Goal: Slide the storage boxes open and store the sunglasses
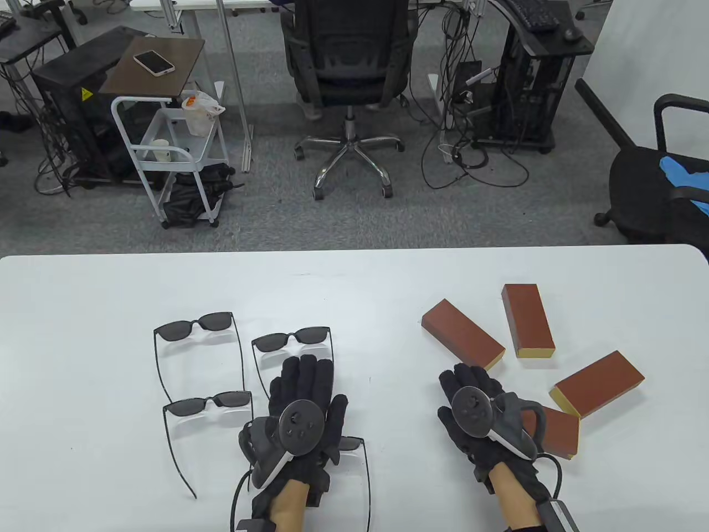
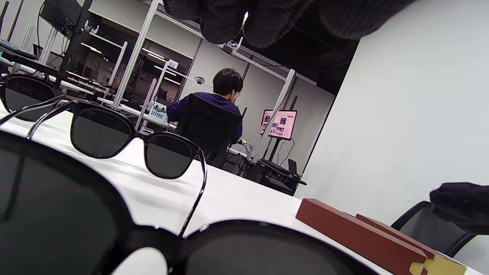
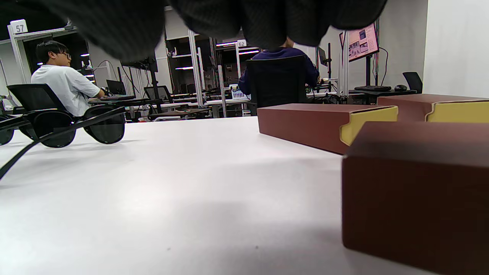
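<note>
Several black sunglasses lie with arms unfolded on the left half of the white table [image 1: 354,288]: one pair [image 1: 194,327] at the back, one pair [image 1: 291,339] just ahead of my left fingertips, one pair [image 1: 207,403] to the left. A fourth pair [image 1: 354,443] lies partly under my left hand [image 1: 302,368], which is flat with straight fingers. In the left wrist view that pair's lens [image 2: 57,214] fills the foreground. Several red-brown slide boxes with yellow inner trays lie on the right: [image 1: 462,333], [image 1: 527,320], [image 1: 599,382]. My right hand [image 1: 462,382] is flat, holding nothing, beside the nearest box [image 1: 556,432] [image 3: 416,191].
Beyond the table's far edge stand a black office chair [image 1: 349,61], a white trolley [image 1: 171,149] and another chair [image 1: 659,188] at the right. In the wrist views, people sit at desks in the background.
</note>
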A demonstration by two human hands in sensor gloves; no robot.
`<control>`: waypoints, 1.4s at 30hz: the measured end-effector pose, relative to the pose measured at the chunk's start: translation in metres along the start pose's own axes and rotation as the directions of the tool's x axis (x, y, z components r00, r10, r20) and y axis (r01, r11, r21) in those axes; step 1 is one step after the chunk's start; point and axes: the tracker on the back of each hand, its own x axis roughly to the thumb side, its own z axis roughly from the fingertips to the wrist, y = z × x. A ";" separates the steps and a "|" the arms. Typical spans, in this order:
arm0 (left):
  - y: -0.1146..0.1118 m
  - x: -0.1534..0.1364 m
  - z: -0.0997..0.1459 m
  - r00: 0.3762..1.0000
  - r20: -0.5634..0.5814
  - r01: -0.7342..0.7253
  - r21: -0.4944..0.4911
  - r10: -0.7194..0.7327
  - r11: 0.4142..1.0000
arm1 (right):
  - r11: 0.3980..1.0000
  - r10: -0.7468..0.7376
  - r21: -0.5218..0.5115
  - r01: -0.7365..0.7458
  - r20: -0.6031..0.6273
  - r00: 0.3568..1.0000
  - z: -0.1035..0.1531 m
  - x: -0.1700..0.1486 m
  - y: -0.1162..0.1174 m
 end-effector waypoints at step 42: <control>-0.012 -0.011 -0.008 0.780 0.280 0.625 -0.397 -0.559 0.672 | 0.986 -0.155 0.057 0.154 0.026 0.988 -0.002 -0.003 0.001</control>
